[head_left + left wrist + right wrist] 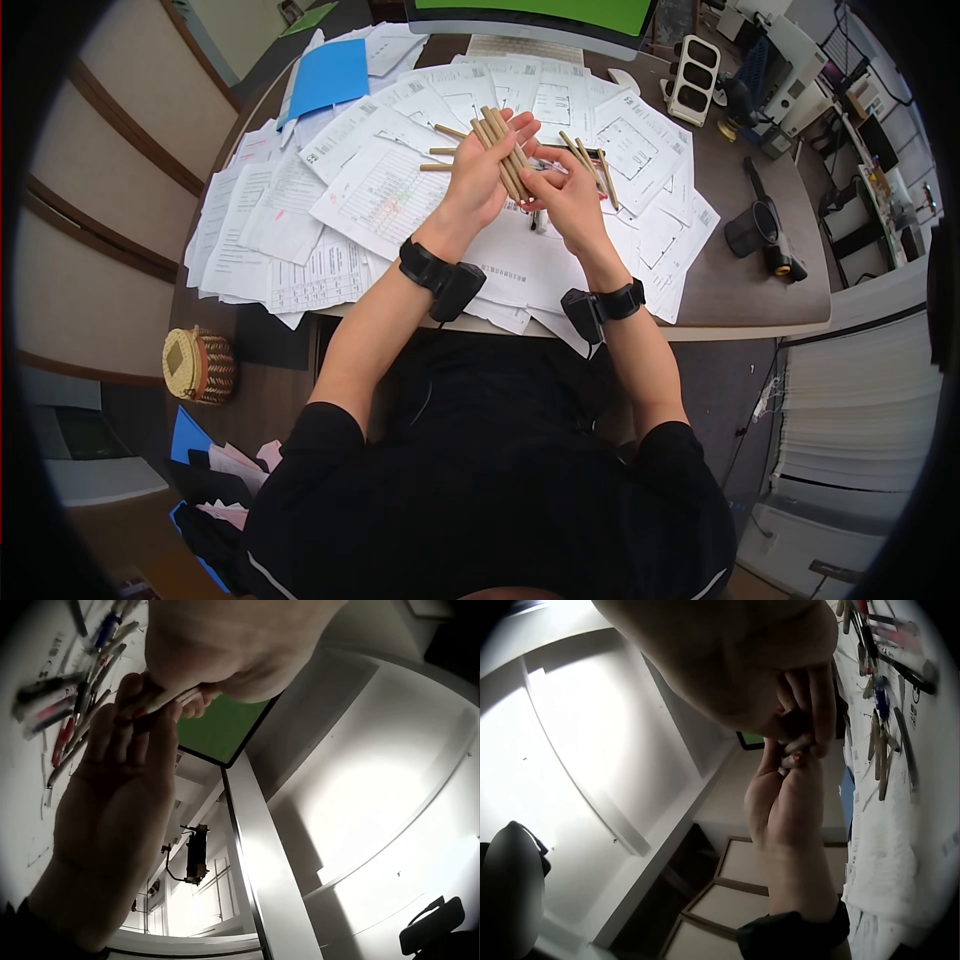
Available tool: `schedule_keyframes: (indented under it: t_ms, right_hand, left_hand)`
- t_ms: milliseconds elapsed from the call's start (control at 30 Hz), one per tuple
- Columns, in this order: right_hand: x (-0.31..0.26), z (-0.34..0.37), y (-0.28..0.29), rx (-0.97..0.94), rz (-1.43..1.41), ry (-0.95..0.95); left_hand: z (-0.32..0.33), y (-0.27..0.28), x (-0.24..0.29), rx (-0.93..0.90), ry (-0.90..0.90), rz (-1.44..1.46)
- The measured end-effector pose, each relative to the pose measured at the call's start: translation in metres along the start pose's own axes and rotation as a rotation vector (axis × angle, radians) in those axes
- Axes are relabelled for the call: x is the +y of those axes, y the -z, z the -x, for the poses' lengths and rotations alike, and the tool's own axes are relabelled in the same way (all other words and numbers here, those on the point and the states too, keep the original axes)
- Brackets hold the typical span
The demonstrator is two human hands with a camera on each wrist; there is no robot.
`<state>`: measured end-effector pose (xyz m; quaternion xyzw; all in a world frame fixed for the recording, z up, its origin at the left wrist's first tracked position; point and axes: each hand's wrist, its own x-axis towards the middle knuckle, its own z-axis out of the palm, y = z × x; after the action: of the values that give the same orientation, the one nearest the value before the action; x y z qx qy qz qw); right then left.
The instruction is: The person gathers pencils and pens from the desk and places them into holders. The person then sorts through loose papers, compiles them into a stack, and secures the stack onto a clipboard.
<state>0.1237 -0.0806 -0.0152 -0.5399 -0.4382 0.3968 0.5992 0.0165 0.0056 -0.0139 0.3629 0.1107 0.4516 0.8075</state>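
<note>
Above the papers, my left hand (474, 182) holds a bundle of tan pencils (489, 122), its thumb laid across them and its fingers behind. My right hand (572, 202) pinches the near ends of the bundle between thumb and fingers. A small red tip shows among those ends in the right wrist view, while much of the bundle is hidden by the hands. More tan pencils (436, 168) lie on the papers left of the hands, and other loose pencils (608, 180) lie to the right. Pens, among them a blue pen (882, 699), are scattered beneath.
Overlapping printed sheets (375, 200) cover much of the desk (745, 300). A blue folder (328, 75) lies back left, below a monitor (530, 25). At right stand a black mesh cup (745, 238) and a white holder (692, 80). A woven basket (198, 366) sits left.
</note>
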Motion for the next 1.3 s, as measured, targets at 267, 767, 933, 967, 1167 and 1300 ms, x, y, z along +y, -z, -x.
schedule_keyframes:
  t_ms: [267,767,933,967,1167,1300]
  right_hand:
    - [-0.002,0.003,0.005,-0.089,-0.036,-0.043]
    - [-0.003,0.015,0.000,-0.168,-0.127,-0.061]
    - [-0.004,0.020,0.003,-0.221,-0.050,-0.057]
    - [-0.004,0.020,0.003,-0.240,-0.042,-0.033]
    - [0.005,0.009,0.005,-0.252,0.084,0.039]
    - [0.002,0.007,0.007,-0.286,0.119,0.025]
  left_hand:
    - [-0.001,-0.003,0.008,-0.093,-0.008,0.119]
    - [0.013,-0.015,0.008,-0.163,0.036,-0.107]
    - [0.007,-0.005,0.013,-0.165,0.020,-0.138]
    - [0.007,-0.007,0.014,-0.122,0.022,-0.120]
    - [0.009,-0.010,0.007,-0.197,0.090,-0.206]
    - [0.001,-0.005,0.008,-0.283,0.116,-0.229]
